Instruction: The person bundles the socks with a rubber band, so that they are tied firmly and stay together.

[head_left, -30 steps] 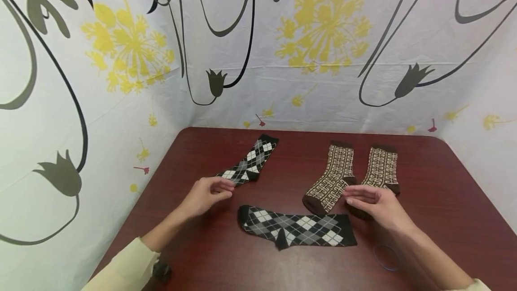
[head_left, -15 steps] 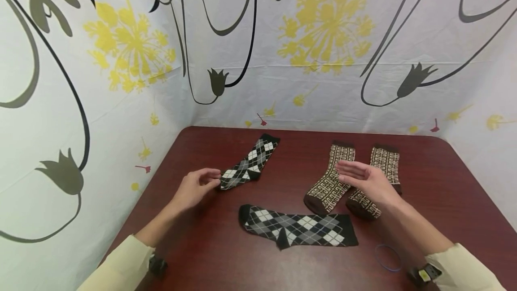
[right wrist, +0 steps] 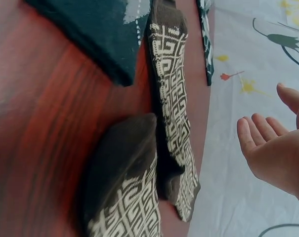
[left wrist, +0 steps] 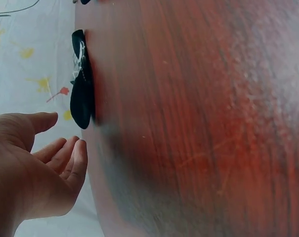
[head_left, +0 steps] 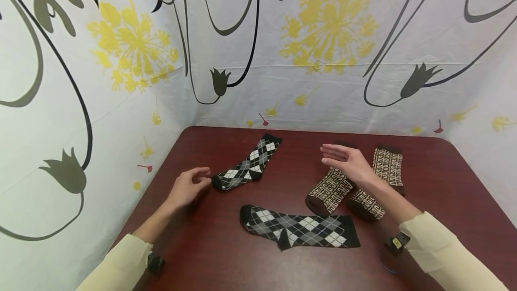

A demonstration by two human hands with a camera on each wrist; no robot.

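Observation:
My left hand (head_left: 189,187) holds nothing, its fingers loosely bent beside the dark toe of a black, grey and white argyle sock (head_left: 250,163) that lies slanted at the back left. In the left wrist view that sock (left wrist: 82,94) lies just past the fingertips. My right hand (head_left: 349,163), fingers extended and bare of any object, hovers over one brown-and-cream patterned sock (head_left: 330,190) and hides its upper part. Its mate, a second brown patterned sock (head_left: 387,167), lies to the right, partly behind the forearm. Nearer me, a second argyle sock (head_left: 300,227) lies flat crosswise.
A dark red wooden table (head_left: 226,264) bears all the socks. Behind it and at its sides hangs a white cloth (head_left: 282,89) with grey and yellow plant prints. A thin blue ring (head_left: 389,264) lies near the right sleeve, partly covered by the wrist device (head_left: 397,242).
My left hand has drawn back leftward from the far argyle sock, uncovering its toe. My right hand has risen up and left across the brown socks. The socks have stayed in place.

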